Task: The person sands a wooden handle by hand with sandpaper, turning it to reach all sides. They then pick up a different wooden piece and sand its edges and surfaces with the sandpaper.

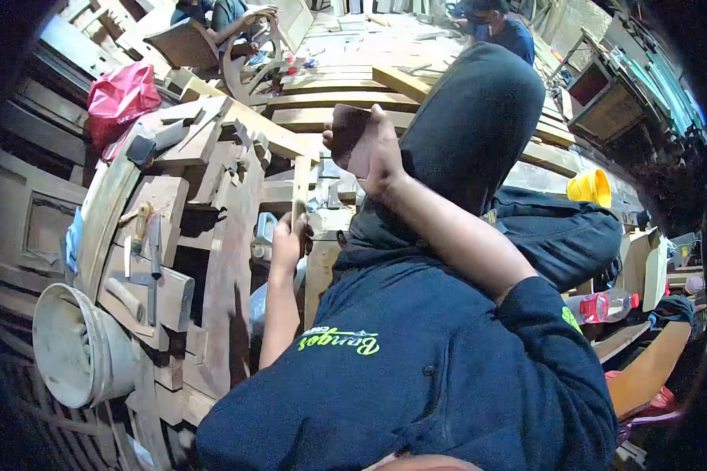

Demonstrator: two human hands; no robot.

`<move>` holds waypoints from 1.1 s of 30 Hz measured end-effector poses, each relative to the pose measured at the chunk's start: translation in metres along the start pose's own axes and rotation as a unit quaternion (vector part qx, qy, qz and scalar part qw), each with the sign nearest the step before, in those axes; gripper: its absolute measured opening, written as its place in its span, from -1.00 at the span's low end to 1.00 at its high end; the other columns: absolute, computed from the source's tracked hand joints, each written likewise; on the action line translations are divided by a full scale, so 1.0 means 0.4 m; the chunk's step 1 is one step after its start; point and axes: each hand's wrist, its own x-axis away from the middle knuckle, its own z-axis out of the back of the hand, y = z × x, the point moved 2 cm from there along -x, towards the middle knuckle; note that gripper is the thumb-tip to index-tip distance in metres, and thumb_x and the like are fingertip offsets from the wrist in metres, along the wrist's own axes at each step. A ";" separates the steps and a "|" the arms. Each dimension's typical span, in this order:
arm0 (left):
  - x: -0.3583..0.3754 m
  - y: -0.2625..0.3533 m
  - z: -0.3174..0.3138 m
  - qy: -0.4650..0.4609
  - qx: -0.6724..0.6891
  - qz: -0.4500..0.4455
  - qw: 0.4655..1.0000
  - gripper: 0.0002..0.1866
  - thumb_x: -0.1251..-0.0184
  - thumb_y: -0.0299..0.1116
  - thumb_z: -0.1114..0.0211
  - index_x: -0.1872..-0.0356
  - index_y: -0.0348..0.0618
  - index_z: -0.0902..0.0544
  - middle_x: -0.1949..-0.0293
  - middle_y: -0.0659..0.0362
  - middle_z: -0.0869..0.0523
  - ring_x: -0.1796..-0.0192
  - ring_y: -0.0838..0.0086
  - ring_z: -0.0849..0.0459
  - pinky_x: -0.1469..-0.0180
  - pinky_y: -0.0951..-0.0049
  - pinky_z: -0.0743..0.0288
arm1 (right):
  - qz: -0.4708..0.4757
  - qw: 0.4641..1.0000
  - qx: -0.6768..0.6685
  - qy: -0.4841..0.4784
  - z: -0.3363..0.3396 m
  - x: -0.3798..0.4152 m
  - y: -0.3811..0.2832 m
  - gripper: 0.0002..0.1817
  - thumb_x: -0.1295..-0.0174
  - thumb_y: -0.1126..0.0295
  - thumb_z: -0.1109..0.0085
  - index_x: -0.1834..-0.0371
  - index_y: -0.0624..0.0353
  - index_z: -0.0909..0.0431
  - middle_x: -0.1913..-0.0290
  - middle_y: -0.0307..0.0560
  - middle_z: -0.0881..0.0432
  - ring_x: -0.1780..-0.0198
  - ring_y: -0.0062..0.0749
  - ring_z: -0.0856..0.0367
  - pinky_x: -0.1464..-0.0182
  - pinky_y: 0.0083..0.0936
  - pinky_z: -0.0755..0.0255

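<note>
A dark brown flat piece, like sandpaper (352,141), lies across my right hand (381,153), with the thumb along its edge and fingertips at its far side. My left hand (292,233) is closed round the lower end of a narrow pale wooden strip (300,184). The strip's upper end meets a longer pale wooden bar (267,132) that runs up and to the left. My right forearm rests near my raised knee.
Chisels (155,243) and a hammer (143,149) lie on wooden pieces at the left, above a white bucket (67,345). A yellow bucket (587,188) and a plastic bottle (605,306) are at the right. Two people (243,23) (499,31) sit further off.
</note>
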 end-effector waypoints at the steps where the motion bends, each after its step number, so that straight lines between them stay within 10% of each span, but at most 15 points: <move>1: -0.001 0.011 -0.004 0.023 -0.034 -0.003 0.999 -0.80 -0.41 -0.26 -0.12 0.30 -0.19 -0.49 0.61 0.26 -0.50 0.72 0.62 -0.38 0.70 0.57 -0.22 | 0.000 1.000 -0.001 0.004 0.001 0.003 0.001 -0.42 -0.36 -0.06 0.27 0.00 0.31 -0.42 0.20 0.09 -0.59 0.19 -0.16 -0.59 -0.01 -0.30 -0.49; 4: -0.008 0.056 -0.019 0.061 -0.035 -0.199 0.978 -0.84 -0.41 -0.30 -0.13 0.28 -0.18 -0.50 0.57 0.31 -0.50 0.59 0.70 -0.40 0.55 0.64 -0.29 | -0.006 1.000 0.005 0.011 0.003 0.002 -0.001 -0.43 -0.35 -0.06 0.26 -0.01 0.28 -0.43 0.20 0.08 -0.59 0.20 -0.16 -0.59 0.02 -0.31 -0.50; 8: 0.033 0.136 -0.041 -0.048 0.024 -0.165 0.985 -0.82 -0.40 -0.31 -0.14 0.32 -0.22 -0.51 0.54 0.32 -0.52 0.53 0.71 -0.39 0.48 0.63 -0.28 | 0.001 0.999 -0.013 -0.034 0.000 -0.007 0.000 -0.42 -0.36 -0.06 0.27 0.00 0.29 -0.42 0.20 0.08 -0.58 0.19 -0.17 -0.60 0.01 -0.31 -0.51; 11: 0.051 0.167 -0.080 -0.030 -0.247 -0.218 0.944 -0.79 -0.37 -0.34 -0.15 0.26 -0.34 -0.49 0.66 0.22 -0.46 0.59 0.60 -0.31 0.52 0.51 -0.27 | 0.020 0.997 0.071 0.036 -0.010 0.004 -0.011 -0.40 -0.37 -0.10 0.34 0.00 0.27 -0.40 0.17 0.09 -0.57 0.13 -0.16 -0.61 -0.03 -0.29 -0.50; 14: 0.039 0.134 -0.094 0.029 -0.241 -0.305 0.921 -0.87 -0.31 -0.44 -0.14 0.26 -0.33 -0.50 0.63 -0.03 -0.49 0.62 0.43 -0.42 0.53 0.35 -0.30 | 0.024 0.998 0.049 0.009 0.004 -0.004 -0.008 -0.40 -0.37 -0.10 0.33 0.00 0.29 -0.39 0.20 0.09 -0.58 0.21 -0.19 -0.61 0.02 -0.33 -0.50; 17: 0.038 0.097 -0.087 0.004 -0.264 -0.306 0.915 -0.88 -0.29 -0.46 -0.14 0.27 -0.34 -0.50 0.60 -0.11 -0.54 0.60 0.22 -0.52 0.50 0.30 -0.33 | 0.038 0.998 0.039 -0.011 0.006 -0.009 -0.006 -0.40 -0.36 -0.10 0.33 0.00 0.29 -0.39 0.23 0.08 -0.60 0.23 -0.21 -0.61 0.04 -0.33 -0.50; 25: 0.037 0.120 -0.083 0.002 -0.196 -0.266 0.944 -0.84 -0.31 -0.44 -0.15 0.24 -0.36 -0.53 0.59 0.02 -0.59 0.53 0.50 -0.49 0.46 0.36 -0.35 | 0.038 0.997 0.054 -0.025 0.000 -0.006 -0.009 -0.41 -0.36 -0.07 0.32 -0.02 0.28 -0.40 0.18 0.08 -0.60 0.21 -0.20 -0.61 0.02 -0.28 -0.52; 26: 0.038 0.137 -0.064 0.008 -0.278 -0.162 0.947 -0.82 -0.30 -0.42 -0.17 0.23 -0.37 -0.54 0.55 -0.06 -0.60 0.53 0.36 -0.54 0.45 0.33 -0.35 | 0.044 0.997 0.063 -0.001 -0.003 -0.006 -0.009 -0.41 -0.36 -0.07 0.32 -0.01 0.29 -0.39 0.18 0.10 -0.60 0.21 -0.19 -0.61 0.02 -0.28 -0.52; 30: -0.013 0.003 -0.076 -0.001 -0.233 -0.353 0.906 -0.81 -0.29 -0.38 -0.20 0.27 -0.34 -0.55 0.49 -0.13 -0.58 0.49 0.03 -0.53 0.44 0.25 -0.34 | 0.041 0.998 0.045 0.000 -0.008 0.003 -0.017 -0.39 -0.36 -0.08 0.34 -0.01 0.30 -0.40 0.17 0.11 -0.60 0.20 -0.17 -0.61 0.00 -0.28 -0.51; 33: 0.029 0.086 -0.083 0.060 -0.282 -0.209 0.934 -0.84 -0.29 -0.42 -0.20 0.30 -0.36 -0.54 0.56 -0.04 -0.58 0.57 0.20 -0.51 0.46 0.34 -0.35 | 0.062 0.995 0.080 -0.004 -0.010 0.000 -0.015 -0.37 -0.35 -0.09 0.34 -0.03 0.33 -0.38 0.17 0.14 -0.59 0.17 -0.14 -0.61 0.00 -0.30 -0.51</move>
